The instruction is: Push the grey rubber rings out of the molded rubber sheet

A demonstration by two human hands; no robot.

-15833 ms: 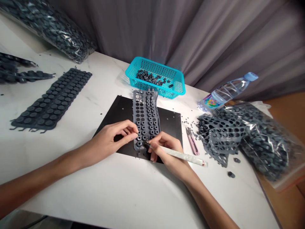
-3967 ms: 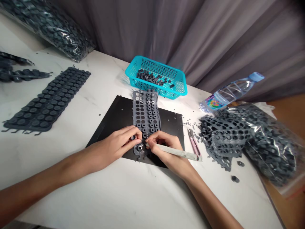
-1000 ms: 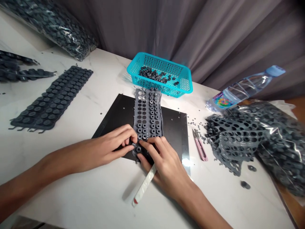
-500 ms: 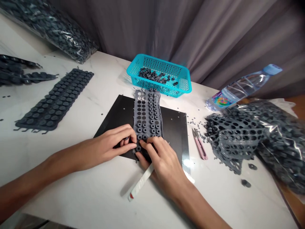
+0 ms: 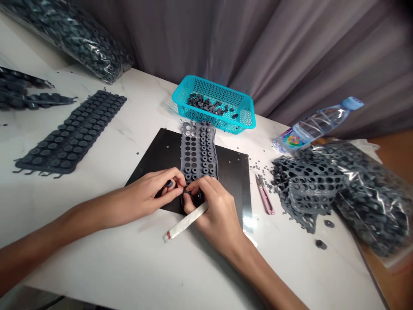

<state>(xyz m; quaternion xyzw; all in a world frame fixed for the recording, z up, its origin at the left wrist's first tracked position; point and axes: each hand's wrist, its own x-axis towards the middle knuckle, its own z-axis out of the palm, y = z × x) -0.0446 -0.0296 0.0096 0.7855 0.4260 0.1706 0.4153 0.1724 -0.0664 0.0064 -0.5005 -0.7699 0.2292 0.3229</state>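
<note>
A grey rubber sheet with rows of holes and moulded rings lies on a black square board. At its near end, my left hand is closed, a small dark rubber piece tucked in its curled fingers. Its thumb and fingertip meet at the sheet's edge. My right hand is closed too, with a white stick-like handle, red near its end, sticking out toward the lower left. Its thumb and forefinger pinch by the left fingertips. The fingers hide the stick's other end and whatever is pinched.
Behind the board stands a turquoise basket with loose rubber pieces. A second moulded sheet lies left. On the right are pink-handled snips, a water bottle, punched-out sheet scraps and a filled plastic bag. Another bag rests back left.
My right hand has shifted slightly up, and its white handle has swung left and up to a flatter slant. The ring seen between my hands is now covered. The view has moved a little.
</note>
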